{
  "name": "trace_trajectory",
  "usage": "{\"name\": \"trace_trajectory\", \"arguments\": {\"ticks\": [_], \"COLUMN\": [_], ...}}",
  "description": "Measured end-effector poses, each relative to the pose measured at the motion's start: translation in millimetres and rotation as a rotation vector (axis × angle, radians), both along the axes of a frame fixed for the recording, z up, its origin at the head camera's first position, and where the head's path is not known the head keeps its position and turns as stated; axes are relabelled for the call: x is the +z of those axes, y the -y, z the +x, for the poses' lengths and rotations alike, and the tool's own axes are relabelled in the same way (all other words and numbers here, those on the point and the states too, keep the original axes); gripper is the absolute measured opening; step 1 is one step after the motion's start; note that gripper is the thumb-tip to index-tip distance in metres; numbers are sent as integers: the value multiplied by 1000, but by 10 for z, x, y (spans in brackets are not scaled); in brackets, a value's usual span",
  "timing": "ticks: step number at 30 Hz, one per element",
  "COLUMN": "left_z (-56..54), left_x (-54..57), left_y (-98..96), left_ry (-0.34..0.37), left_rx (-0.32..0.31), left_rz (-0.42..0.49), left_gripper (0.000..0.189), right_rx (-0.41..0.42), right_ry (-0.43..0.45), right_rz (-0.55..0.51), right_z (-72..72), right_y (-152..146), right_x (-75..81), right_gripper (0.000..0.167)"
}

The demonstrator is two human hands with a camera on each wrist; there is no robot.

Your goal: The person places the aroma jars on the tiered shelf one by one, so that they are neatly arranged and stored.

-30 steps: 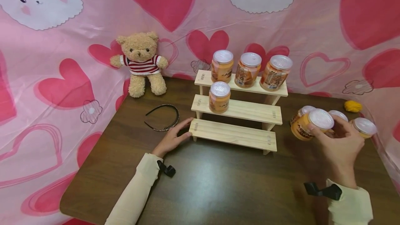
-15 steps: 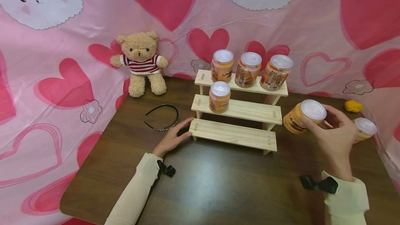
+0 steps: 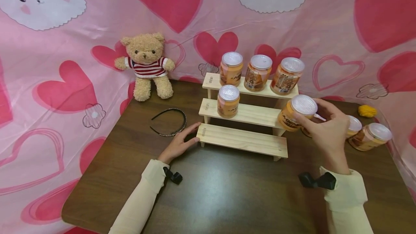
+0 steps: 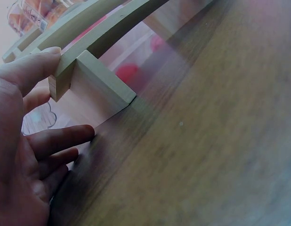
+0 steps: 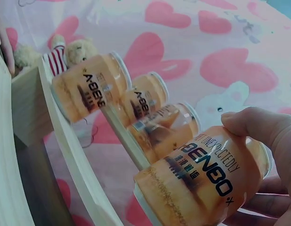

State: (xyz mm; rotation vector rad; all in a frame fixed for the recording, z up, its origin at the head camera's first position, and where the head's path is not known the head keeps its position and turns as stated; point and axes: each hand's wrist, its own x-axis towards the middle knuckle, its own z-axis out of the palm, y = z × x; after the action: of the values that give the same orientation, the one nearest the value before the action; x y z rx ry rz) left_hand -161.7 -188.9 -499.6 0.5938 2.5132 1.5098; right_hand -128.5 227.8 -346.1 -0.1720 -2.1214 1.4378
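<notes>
Pink cloth [image 3: 221, 1] hangs beyond the right hand [image 3: 329, 134], which grips an orange can [image 3: 289, 117]; the spread left hand [image 3: 178, 145] touches a wooden shelf [image 3: 242, 138].

Head view: illumination is bright, diffuse and even across the backdrop cloth [image 3: 260, 28]. A soft white glare patch lies on the table [image 3: 212, 180] in front of the shelf [image 3: 242, 140]; the jar lids [image 3: 303, 104] return white highlights. Shade collects beneath the shelf. Wide-angle distortion tilts objects outward near the right edge. Left wrist view: hazy; the table surface is blurred and the boards appear bowed. Right wrist view: cool cast, low contrast; lettering on the held jar [image 5: 202, 179] is legible.
</notes>
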Motion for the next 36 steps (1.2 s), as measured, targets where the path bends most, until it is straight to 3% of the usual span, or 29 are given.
{"name": "trace_trajectory", "arguments": {"ticks": [13, 28, 36], "left_z": [25, 11, 14], "left_x": [6, 2, 6], "left_y": [5, 4, 6], "left_ry": [-13, 18, 10], "left_rx": [8, 4, 2], "left_rz": [-3, 5, 2], "left_gripper": [57, 57, 58], "right_rx": [109, 166, 193], "right_ry": [58, 88, 110], "right_rz": [-51, 12, 59], "right_z": [-205, -407, -447], "right_y": [315, 598, 670], "right_x": [22, -55, -104], "right_gripper": [55, 57, 57]}}
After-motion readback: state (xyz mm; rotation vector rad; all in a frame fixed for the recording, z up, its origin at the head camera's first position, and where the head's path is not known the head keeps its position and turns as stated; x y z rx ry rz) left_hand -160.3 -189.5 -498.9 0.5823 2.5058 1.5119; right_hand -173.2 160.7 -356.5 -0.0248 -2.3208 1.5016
